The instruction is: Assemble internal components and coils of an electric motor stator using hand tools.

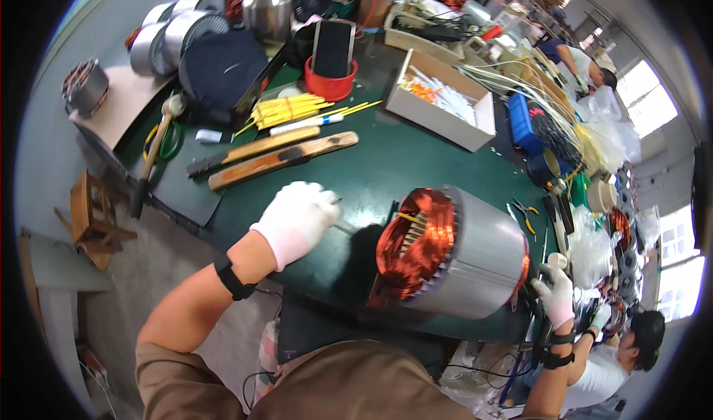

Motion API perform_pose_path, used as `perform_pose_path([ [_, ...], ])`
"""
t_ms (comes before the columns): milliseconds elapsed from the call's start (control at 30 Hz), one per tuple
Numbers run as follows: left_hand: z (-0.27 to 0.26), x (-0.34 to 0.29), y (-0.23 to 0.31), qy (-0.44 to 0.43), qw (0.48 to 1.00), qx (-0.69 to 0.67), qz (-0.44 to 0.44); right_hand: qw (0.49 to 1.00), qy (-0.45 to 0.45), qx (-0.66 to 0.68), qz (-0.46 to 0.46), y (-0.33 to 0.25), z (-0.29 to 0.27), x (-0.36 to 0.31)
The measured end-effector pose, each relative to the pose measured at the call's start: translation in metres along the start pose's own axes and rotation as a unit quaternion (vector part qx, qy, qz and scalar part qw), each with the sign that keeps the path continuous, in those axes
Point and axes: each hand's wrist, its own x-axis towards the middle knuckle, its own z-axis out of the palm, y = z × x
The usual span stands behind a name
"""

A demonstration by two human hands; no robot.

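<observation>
A grey motor stator [483, 253] lies on its side on the green table, its copper windings [420, 245] bulging from the end facing left. To the left of it, my white-gloved left hand [301, 216] is closed over the table. A thin metal rod [345, 228] sticks out of that fist toward the windings; the rest is hidden by the fingers. On the stator's other side is my right hand [555, 297], also gloved, with its fingers slightly bent and apart. A small white round thing [558, 260] sits just beyond its fingertips, and I see nothing in its grasp.
Two wooden sticks [282, 160], yellow strips [290, 109] and a mallet [160, 141] lie at left. Behind stand a red tub [329, 84] and a cardboard box [442, 101] of white tubes. Pliers [526, 216] lie right of the stator. A co-worker [616, 360] sits at lower right.
</observation>
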Motion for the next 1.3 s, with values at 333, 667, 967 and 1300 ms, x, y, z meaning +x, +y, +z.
perform_pose_path([
  [333,-0.014,-0.008,-0.002,0.094,0.967,-0.219,-0.089,0.920,0.194,0.327,-0.096,-0.179,-0.016,0.036],
  [667,-0.022,0.036,-0.003,0.012,0.947,-0.322,0.017,0.937,0.155,0.314,-0.008,-0.217,-0.010,0.059],
  [967,-0.033,0.084,0.003,-0.036,0.953,-0.263,0.146,0.923,0.147,0.355,-0.016,-0.195,-0.009,0.063],
  [1300,-0.031,0.063,0.004,0.037,0.978,-0.130,0.157,0.930,0.179,0.314,-0.062,-0.202,-0.006,0.055],
])
